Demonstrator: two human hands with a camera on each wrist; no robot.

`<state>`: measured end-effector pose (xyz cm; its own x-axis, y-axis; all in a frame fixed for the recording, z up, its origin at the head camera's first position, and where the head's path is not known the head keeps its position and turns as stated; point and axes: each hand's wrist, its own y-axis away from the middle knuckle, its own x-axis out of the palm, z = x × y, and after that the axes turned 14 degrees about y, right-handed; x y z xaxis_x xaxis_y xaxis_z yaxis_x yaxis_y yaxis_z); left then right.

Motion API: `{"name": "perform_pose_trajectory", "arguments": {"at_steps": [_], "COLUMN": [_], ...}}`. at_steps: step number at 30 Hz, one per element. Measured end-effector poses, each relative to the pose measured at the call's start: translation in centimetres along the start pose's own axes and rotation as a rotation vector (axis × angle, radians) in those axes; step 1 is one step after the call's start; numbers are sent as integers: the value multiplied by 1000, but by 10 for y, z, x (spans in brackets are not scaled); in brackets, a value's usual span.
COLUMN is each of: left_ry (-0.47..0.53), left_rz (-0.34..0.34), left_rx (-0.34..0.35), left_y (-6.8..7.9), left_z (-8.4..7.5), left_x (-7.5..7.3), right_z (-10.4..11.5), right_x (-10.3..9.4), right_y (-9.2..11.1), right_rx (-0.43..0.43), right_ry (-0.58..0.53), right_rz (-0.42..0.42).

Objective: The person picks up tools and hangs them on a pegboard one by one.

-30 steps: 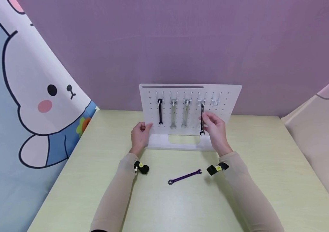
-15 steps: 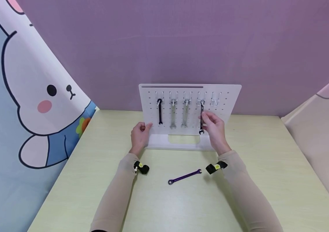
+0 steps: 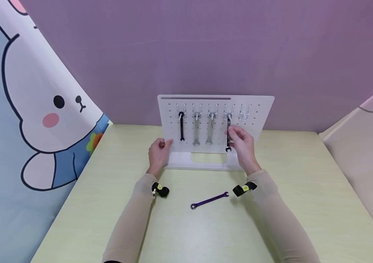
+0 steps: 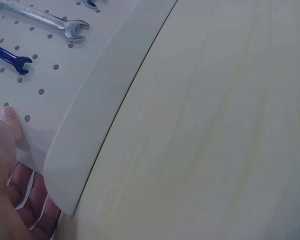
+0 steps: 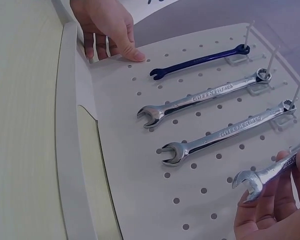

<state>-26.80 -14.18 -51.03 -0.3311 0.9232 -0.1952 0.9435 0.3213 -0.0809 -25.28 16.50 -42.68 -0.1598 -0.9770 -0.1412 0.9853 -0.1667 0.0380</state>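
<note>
Right grip (image 3: 245,151) and held wrench (image 5: 272,172) have edged slightly leftward; hanging looks nearly settled
That grip pinches the wrench partway down, below its hook (image 3: 228,115) (whether it is fully seated, I can't quite tell); left grip (image 3: 159,155) clasps the pegboard (image 3: 219,142) by its side edge; a purple wrench (image 3: 210,199) lies on the surface (image 3: 180,233), apart from both grips.

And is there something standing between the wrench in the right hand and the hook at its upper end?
Nothing visible does. The wrench in the right hand has its upper end at the hook; whether it is fully on, I cannot tell.
</note>
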Motion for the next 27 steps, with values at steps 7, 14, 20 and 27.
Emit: {"name": "perform_pose_trajectory", "arguments": {"at_steps": [7, 14, 20, 27], "left_ry": [4, 4, 3, 9], "left_rz": [-5, -6, -3, -1], "left_rx": [-1, -5, -5, -6], "left_y": [-2, -1, -1, -1], "left_z": [2, 1, 0, 0], "left_x": [1, 0, 0, -1], "right_z": [-3, -8, -9, -13], "right_x": [2, 3, 4, 6], "right_y": [-3, -6, -7, -10], "right_rx": [-33, -83, -117, -206], "right_ry": [53, 106, 152, 224], "right_rz": [-15, -41, -61, -87]}}
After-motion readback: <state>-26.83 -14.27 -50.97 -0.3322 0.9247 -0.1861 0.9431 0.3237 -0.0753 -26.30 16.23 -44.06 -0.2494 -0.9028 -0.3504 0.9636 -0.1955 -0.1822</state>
